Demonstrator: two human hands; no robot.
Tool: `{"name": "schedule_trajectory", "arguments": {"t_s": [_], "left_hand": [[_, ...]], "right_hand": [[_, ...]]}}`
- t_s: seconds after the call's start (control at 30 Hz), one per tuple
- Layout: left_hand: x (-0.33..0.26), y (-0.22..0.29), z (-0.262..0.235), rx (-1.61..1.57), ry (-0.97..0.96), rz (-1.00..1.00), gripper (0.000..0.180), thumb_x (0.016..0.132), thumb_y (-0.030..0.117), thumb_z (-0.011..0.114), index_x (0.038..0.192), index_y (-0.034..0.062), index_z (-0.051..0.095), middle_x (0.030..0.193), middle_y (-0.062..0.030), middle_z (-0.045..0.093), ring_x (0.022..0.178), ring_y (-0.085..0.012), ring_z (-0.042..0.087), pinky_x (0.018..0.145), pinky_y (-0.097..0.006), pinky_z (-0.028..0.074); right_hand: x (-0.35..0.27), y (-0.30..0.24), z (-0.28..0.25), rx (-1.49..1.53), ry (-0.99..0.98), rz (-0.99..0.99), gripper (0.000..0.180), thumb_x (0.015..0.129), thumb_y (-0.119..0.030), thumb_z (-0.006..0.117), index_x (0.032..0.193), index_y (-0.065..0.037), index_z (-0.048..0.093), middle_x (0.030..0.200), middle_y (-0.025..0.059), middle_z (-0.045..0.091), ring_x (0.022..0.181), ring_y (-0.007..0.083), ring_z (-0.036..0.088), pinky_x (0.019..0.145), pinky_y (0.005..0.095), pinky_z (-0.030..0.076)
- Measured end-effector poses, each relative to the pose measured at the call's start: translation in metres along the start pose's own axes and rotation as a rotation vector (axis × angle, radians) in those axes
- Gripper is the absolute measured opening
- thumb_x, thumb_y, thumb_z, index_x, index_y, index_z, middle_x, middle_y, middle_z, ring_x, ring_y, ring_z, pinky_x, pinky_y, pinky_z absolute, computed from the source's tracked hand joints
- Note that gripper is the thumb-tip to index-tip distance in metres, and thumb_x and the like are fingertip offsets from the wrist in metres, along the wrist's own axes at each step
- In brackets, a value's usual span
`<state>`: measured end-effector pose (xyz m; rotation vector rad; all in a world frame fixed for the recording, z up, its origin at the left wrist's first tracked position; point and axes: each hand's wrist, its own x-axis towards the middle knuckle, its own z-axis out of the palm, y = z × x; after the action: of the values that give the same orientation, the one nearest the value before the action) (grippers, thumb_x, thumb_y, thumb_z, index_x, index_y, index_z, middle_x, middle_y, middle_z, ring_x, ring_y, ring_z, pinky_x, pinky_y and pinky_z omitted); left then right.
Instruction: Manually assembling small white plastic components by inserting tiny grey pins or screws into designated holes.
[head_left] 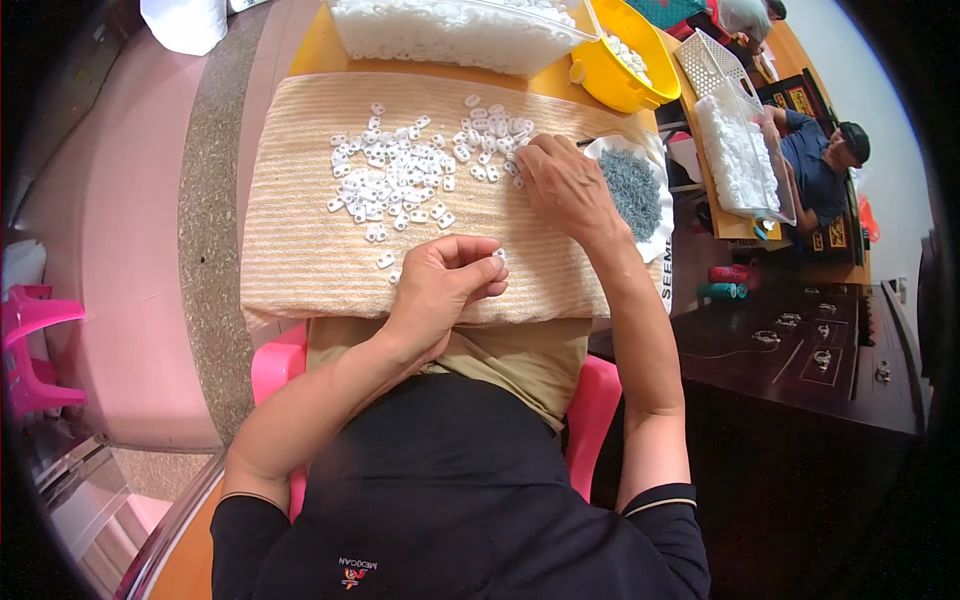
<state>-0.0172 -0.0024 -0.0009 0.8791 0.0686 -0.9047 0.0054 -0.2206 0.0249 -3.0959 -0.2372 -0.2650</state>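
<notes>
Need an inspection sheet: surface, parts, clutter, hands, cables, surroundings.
Surface: striped cloth over the table.
Parts: small white two-holed pieces in two loose groups; blue-grey bits on a white dish.
Clutter: clear bin and yellow basin at the far edge, both holding white pieces.
Hands: left hand pinches one white piece; right hand at the smaller group, grip unclear.
Cables: thin curved line on the dark cabinet, possibly a wire.
Surroundings: pink stool at left; co-worker at right.
</notes>
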Motion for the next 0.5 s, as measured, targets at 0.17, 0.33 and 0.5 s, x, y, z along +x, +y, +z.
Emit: {"name": "schedule_trajectory", "arguments": {"t_s": [0.17, 0.33, 0.5], "left_hand": [[-0.001, 0.002, 0.001, 0.012, 0.011, -0.009, 0.017, 0.087, 0.002, 0.065, 0.102, -0.0029, 0.061, 0.086, -0.0089, 0.065, 0.077, -0.0145, 0.064, 0.073, -0.027, 0.057], [0.0, 0.002, -0.002, 0.004, 0.015, 0.011, 0.017, 0.087, 0.003, 0.065, 0.102, -0.003, 0.061, 0.086, -0.009, 0.065, 0.076, -0.0148, 0.064, 0.073, -0.027, 0.056], [0.001, 0.001, -0.001, 0.007, 0.019, 0.03, 0.017, 0.087, 0.003, 0.065, 0.102, -0.0028, 0.061, 0.086, -0.0089, 0.065, 0.076, -0.0149, 0.064, 0.073, -0.027, 0.056]], "right_hand": [[-0.009, -0.009, -0.01, 0.084, 0.029, 0.091, 0.014, 0.089, -0.013, 0.053, 0.094, -0.003, 0.06, 0.094, 0.013, 0.061, 0.089, 0.033, 0.059, 0.077, 0.0414, 0.048], [-0.018, -0.018, -0.026, 0.238, 0.017, 0.141, 0.015, 0.09, -0.015, 0.053, 0.093, -0.002, 0.06, 0.097, 0.0147, 0.062, 0.089, 0.0338, 0.06, 0.077, 0.042, 0.048], [-0.025, -0.023, -0.017, 0.002, -0.189, 0.034, 0.014, 0.088, -0.015, 0.055, 0.092, -0.003, 0.061, 0.093, 0.0144, 0.062, 0.088, 0.0322, 0.061, 0.074, 0.0403, 0.049]]}}
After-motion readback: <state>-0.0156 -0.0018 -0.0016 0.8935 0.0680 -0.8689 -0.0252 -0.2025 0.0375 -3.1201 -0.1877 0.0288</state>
